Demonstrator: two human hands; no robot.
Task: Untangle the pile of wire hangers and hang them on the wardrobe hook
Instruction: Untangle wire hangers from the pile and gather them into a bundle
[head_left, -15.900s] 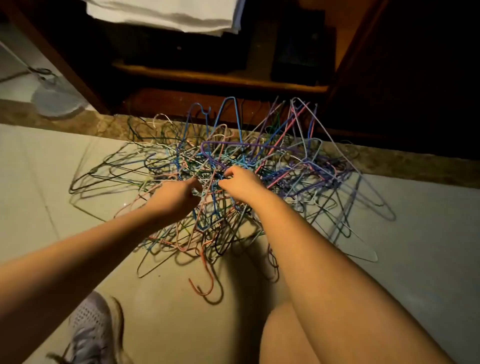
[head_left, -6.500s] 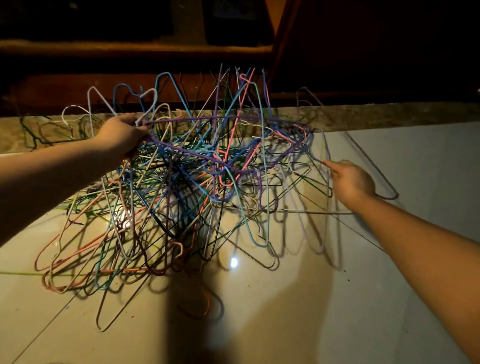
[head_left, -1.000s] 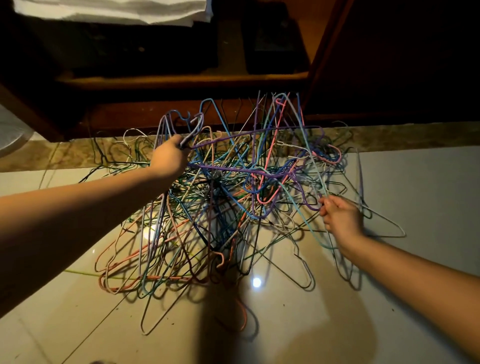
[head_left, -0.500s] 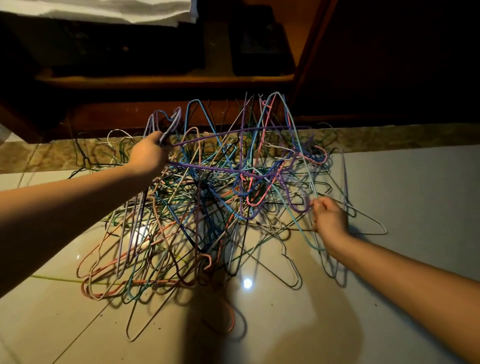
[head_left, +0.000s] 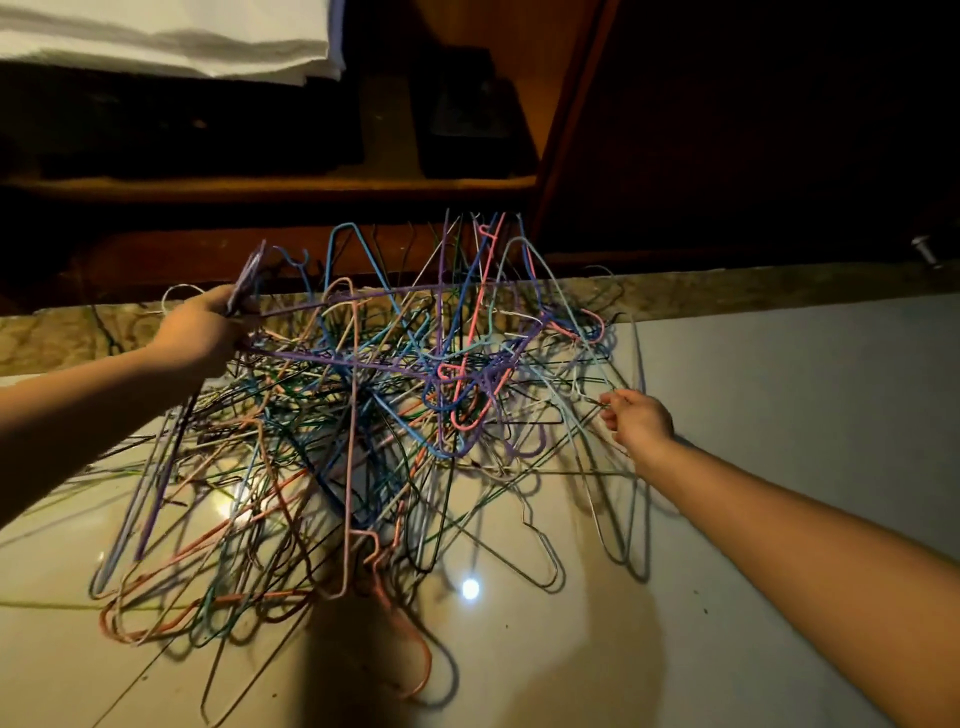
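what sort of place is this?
Probably a home bedroom or dressing area: a wooden wardrobe with folded white cloth inside, and wire hangers piled on a glossy tiled floor.

Coated wire hangers (head_left: 363, 415) — glossy floor tiles (head_left: 779, 389), dark wooden shelf (head_left: 260, 182).

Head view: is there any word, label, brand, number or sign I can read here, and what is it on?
None can be read.
Wire hangers: no tags or print visible.
Folded white cloth: plain.
Dark object on the shelf: too dim to tell whether it carries any marking.
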